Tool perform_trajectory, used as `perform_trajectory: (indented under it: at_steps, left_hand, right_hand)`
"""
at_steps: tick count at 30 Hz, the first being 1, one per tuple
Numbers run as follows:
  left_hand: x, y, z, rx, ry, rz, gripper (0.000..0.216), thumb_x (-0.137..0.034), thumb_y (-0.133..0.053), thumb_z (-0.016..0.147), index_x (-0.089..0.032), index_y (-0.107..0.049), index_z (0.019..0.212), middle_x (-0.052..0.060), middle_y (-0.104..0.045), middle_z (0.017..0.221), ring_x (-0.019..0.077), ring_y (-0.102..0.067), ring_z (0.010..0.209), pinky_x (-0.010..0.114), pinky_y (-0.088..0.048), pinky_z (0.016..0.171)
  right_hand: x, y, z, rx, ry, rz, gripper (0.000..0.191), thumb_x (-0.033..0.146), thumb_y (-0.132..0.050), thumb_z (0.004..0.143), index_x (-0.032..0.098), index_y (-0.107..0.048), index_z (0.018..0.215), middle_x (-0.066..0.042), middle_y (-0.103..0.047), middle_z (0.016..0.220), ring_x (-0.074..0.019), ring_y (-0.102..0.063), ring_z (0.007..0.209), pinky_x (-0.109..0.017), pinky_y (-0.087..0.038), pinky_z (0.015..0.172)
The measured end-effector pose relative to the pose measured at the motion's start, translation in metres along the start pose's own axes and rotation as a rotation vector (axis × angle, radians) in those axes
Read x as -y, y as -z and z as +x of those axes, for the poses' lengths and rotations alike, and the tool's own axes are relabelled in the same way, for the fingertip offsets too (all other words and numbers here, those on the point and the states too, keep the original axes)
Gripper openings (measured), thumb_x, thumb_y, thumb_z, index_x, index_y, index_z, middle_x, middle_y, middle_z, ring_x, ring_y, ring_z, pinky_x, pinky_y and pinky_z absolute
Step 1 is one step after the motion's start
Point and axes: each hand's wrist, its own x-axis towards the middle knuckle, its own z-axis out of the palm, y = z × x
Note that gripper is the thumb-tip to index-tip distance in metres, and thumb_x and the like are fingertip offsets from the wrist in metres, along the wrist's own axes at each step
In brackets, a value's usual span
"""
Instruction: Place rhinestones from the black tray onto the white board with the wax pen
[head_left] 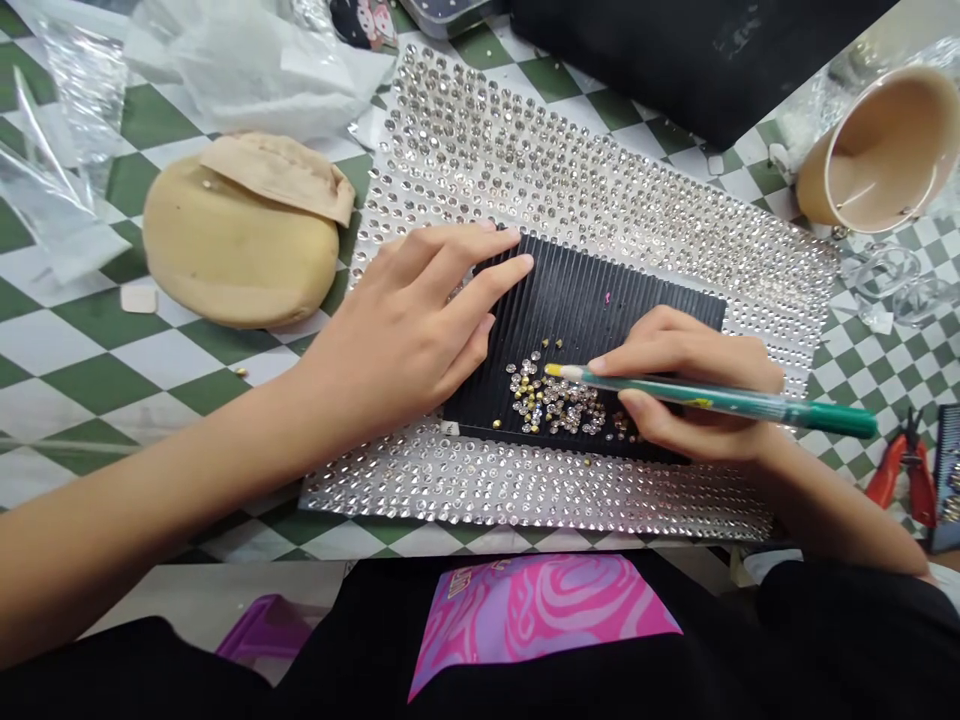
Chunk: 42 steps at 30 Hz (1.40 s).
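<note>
Checkered tablecloth [120, 382] beneath rhinestone sheet [600, 170], oval pad [240, 245], cup [881, 150], red-handled pliers [921, 484].

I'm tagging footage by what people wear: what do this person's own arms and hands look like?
Both the left hand and the right hand are ungloved, with no ring, watch or bracelet visible. The forearms are bare where they show. The black clothing carries a pink and lavender swirl print.

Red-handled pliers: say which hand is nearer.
Right: the right hand, holding a pen, is left of the pliers; the left hand is farther left, on the black board.
</note>
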Motion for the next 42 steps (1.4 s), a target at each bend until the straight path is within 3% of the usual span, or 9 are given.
perform_trajectory:
  at_steps: [4, 7, 9, 13, 20, 28, 34, 39, 42]
  left_hand:
    - [0.002, -0.001, -0.001, 0.015, 0.005, 0.013, 0.056, -0.019, -0.038, 0.111, -0.024, -0.039, 0.166, 0.01, -0.053, 0.173, 0.0318, -0.052, 0.161, 0.056, -0.048, 0.136]
    - [0.003, -0.002, -0.002, -0.005, -0.006, 0.01, 0.058, -0.018, -0.04, 0.109, -0.027, -0.037, 0.166, 0.01, -0.053, 0.173, 0.0324, -0.052, 0.161, 0.055, -0.05, 0.135]
    - [0.003, -0.003, -0.002, -0.024, -0.007, 0.008, 0.059, -0.018, -0.041, 0.109, -0.029, -0.037, 0.167, 0.009, -0.053, 0.172, 0.0325, -0.053, 0.16, 0.054, -0.051, 0.135]
    - [0.002, -0.003, -0.002, -0.049, 0.003, -0.007, 0.062, -0.016, -0.043, 0.108, -0.034, -0.036, 0.168, 0.008, -0.056, 0.17, 0.0321, -0.056, 0.159, 0.053, -0.052, 0.133]
    - [0.004, -0.004, -0.002, -0.049, -0.013, -0.003, 0.063, -0.016, -0.044, 0.108, -0.033, -0.035, 0.168, 0.009, -0.057, 0.169, 0.0326, -0.057, 0.158, 0.054, -0.053, 0.132]
    - [0.002, -0.004, -0.002, -0.05, -0.009, 0.016, 0.061, -0.017, -0.042, 0.109, -0.031, -0.035, 0.168, 0.011, -0.057, 0.168, 0.0337, -0.058, 0.157, 0.054, -0.054, 0.131]
    - [0.004, -0.005, -0.002, -0.058, -0.027, 0.017, 0.066, -0.016, -0.044, 0.108, -0.031, -0.032, 0.17, 0.012, -0.057, 0.169, 0.0353, -0.058, 0.157, 0.057, -0.055, 0.13]
    - [0.003, -0.004, -0.001, -0.057, -0.023, 0.021, 0.059, -0.016, -0.042, 0.109, -0.027, -0.038, 0.167, 0.013, -0.057, 0.169, 0.0349, -0.058, 0.156, 0.057, -0.054, 0.131]
    - [0.002, -0.004, -0.001, -0.041, -0.024, 0.024, 0.053, -0.017, -0.04, 0.111, -0.022, -0.042, 0.164, 0.015, -0.057, 0.169, 0.035, -0.057, 0.157, 0.057, -0.053, 0.132]
  right_hand:
    - [-0.017, 0.019, 0.002, -0.276, -0.065, -0.014, 0.037, 0.013, -0.073, 0.092, 0.037, -0.086, 0.118, -0.002, -0.084, 0.091, -0.0208, -0.073, 0.07, -0.038, -0.055, 0.055]
    - [-0.044, 0.031, 0.007, -0.487, 0.016, -0.071, 0.024, 0.016, -0.077, 0.091, 0.029, -0.089, 0.106, -0.005, -0.086, 0.089, -0.02, -0.079, 0.073, -0.035, -0.059, 0.06]
    - [-0.06, 0.034, 0.009, -0.531, 0.02, -0.111, 0.015, 0.021, -0.078, 0.091, 0.026, -0.088, 0.101, -0.005, -0.084, 0.084, -0.0188, -0.078, 0.07, -0.033, -0.06, 0.06]
    - [-0.077, 0.028, 0.007, -0.55, -0.059, -0.132, 0.009, 0.034, -0.078, 0.09, 0.028, -0.083, 0.093, -0.003, -0.081, 0.077, -0.0188, -0.075, 0.063, -0.033, -0.059, 0.055]
    - [-0.074, 0.025, 0.006, -0.514, -0.078, -0.159, 0.013, 0.046, -0.076, 0.095, 0.034, -0.08, 0.094, -0.001, -0.079, 0.078, -0.0218, -0.075, 0.065, -0.038, -0.062, 0.057]
    - [-0.071, 0.025, 0.006, -0.467, -0.087, -0.134, 0.013, 0.027, -0.074, 0.092, 0.033, -0.085, 0.095, 0.001, -0.084, 0.083, -0.0209, -0.078, 0.068, -0.035, -0.062, 0.059]
    - [-0.079, 0.028, 0.007, -0.534, -0.039, -0.066, 0.012, 0.025, -0.077, 0.092, 0.03, -0.086, 0.099, -0.002, -0.085, 0.083, -0.0204, -0.079, 0.069, -0.035, -0.062, 0.06]
    - [-0.038, 0.032, 0.008, -0.499, 0.01, -0.081, 0.025, 0.018, -0.075, 0.091, 0.033, -0.088, 0.105, 0.0, -0.085, 0.084, -0.0212, -0.079, 0.07, -0.038, -0.062, 0.061]
    - [-0.001, 0.024, 0.009, -0.281, -0.095, -0.101, 0.039, 0.015, -0.072, 0.092, 0.041, -0.085, 0.118, 0.002, -0.085, 0.09, -0.0213, -0.073, 0.066, -0.04, -0.056, 0.051]
